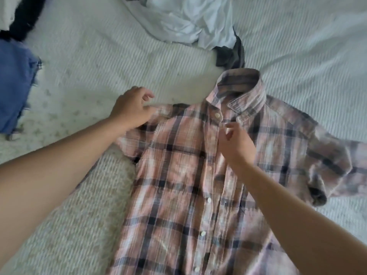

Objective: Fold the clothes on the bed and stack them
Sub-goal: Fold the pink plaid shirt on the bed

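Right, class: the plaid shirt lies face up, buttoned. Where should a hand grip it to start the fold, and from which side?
Grip the plaid shirt at its left shoulder seam, where the left hand already rests, coming in from the left edge. The shirt lies flat, so that edge probably lifts cleanly and folds inward.

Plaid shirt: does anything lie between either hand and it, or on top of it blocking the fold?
Nothing visible does. The left hand rests at the plaid shirt's shoulder, the right hand is over its button placket. The white garment pile lies beyond the collar, apart.
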